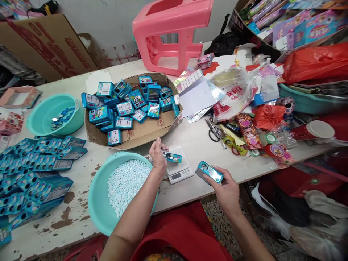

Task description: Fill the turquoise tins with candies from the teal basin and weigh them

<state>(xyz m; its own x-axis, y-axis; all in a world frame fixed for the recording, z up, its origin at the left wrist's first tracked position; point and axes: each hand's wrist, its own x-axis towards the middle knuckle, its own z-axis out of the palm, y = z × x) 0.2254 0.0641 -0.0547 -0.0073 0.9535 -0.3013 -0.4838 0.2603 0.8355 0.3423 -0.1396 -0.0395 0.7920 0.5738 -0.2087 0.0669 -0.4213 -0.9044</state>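
My left hand [158, 155] is closed round a few small pale candies [164, 152], just above the left side of a white digital scale [181, 167]. On that scale lies a small blue box [174, 158] with a dark round window, close to my fingertips. My right hand [226, 183] grips a shiny blue tin [210, 172] to the right of the scale, tilted, with its round window facing up. Left of the scale stands a turquoise basin [95, 195] heaped with pale blue and white candies [127, 185]; my left forearm crosses over its rim.
A cut-down cardboard box [144, 132] holds many filled-looking blue boxes. Rows of blue boxes [35, 163] stand at left, by a second turquoise basin [38, 119]. A pink stool [174, 21] stands behind. Scissors [213, 130], plastic bags and packaging clutter the right.
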